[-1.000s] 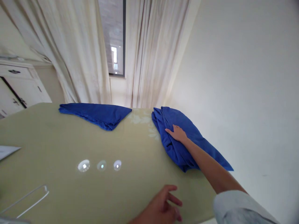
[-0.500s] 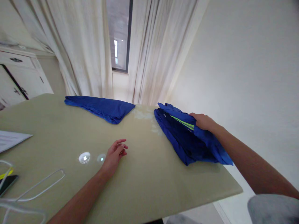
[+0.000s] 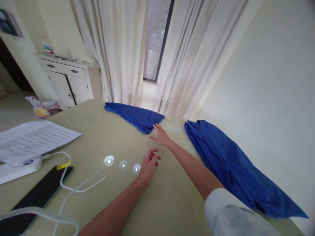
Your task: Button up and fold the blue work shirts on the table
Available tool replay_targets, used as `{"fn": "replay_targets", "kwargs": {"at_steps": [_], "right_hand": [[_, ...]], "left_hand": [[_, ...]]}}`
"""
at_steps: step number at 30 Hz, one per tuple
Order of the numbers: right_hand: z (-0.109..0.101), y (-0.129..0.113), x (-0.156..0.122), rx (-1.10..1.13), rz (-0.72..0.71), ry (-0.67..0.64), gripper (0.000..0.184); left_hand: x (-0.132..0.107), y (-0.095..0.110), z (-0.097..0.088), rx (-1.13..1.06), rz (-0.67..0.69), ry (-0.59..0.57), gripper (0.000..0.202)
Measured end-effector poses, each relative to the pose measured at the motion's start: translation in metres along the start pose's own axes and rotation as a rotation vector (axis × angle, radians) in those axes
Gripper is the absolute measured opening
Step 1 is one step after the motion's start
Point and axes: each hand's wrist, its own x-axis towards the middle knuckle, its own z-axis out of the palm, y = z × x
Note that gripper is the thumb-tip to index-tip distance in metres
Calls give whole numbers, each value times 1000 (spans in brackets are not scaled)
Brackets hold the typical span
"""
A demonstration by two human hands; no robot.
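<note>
My right hand is stretched forward with its fingers spread, holding nothing. Its fingertips are at the right end of a folded blue garment at the table's far edge; whether they touch it I cannot tell. Closer to me, my left hand hovers over or rests on the table, fingers loosely bent and apart, with nothing in them. A second blue garment lies lengthwise along the table's right side, its fabric closed over. My right forearm passes in front of part of it.
On the left are a paper sheet, a white device, a black phone and a looping white cable. A cabinet and curtains stand behind the table, with a wall on the right.
My right hand has let go of the right-hand garment, which now lies closed with its green stripe hidden, and has moved left to the folded garment. The view has turned left.
</note>
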Motion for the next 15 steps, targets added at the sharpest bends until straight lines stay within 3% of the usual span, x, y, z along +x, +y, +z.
{"fn": "replay_targets", "kwargs": {"at_steps": [2, 3, 6, 8, 11, 15], "right_hand": [[35, -27, 36, 2, 91, 18, 89], [47, -36, 47, -21, 146, 21, 86], [63, -44, 55, -168, 191, 19, 50], [60, -40, 50, -242, 139, 15, 38], [44, -29, 33, -257, 80, -23, 40], [21, -9, -19, -255, 5, -92, 36]], "left_hand": [[5, 0, -3, -15, 11, 43, 51], [8, 0, -5, -27, 12, 64, 51], [16, -1, -12, -68, 18, 143, 48], [20, -1, -15, -83, 26, 198, 45], [24, -1, -17, -90, 27, 241, 44], [29, 5, -21, -85, 109, 297, 43]]}}
